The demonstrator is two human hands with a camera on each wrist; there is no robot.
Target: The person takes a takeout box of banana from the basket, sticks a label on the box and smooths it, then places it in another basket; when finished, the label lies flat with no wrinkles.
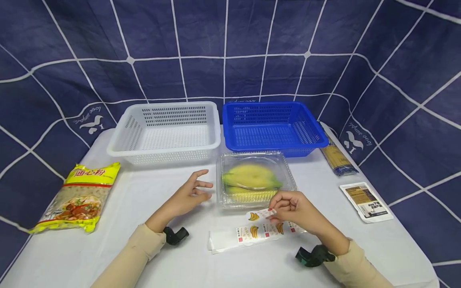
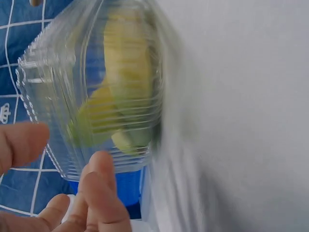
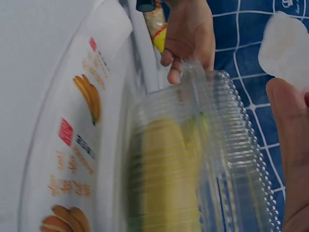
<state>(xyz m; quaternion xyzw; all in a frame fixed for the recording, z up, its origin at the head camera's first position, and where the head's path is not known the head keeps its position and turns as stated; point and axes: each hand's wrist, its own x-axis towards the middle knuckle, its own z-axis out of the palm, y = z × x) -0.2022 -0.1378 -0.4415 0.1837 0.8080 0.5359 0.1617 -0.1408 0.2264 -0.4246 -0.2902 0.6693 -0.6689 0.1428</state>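
Observation:
A clear lidded plastic box with yellow-green fruit inside stands at the middle of the table. My right hand pinches a small banana-printed sticker just in front of the box. Below that hand lies a white sheet of banana stickers. To the left of the box my left hand is held with its fingers apart, holding nothing. In the left wrist view the fingers are close to the box. The right wrist view has the sticker beside the right thumb.
A white basket and a blue basket stand side by side at the back. On the left lies a yellow food bag. A pasta packet and a flat white pouch lie on the right.

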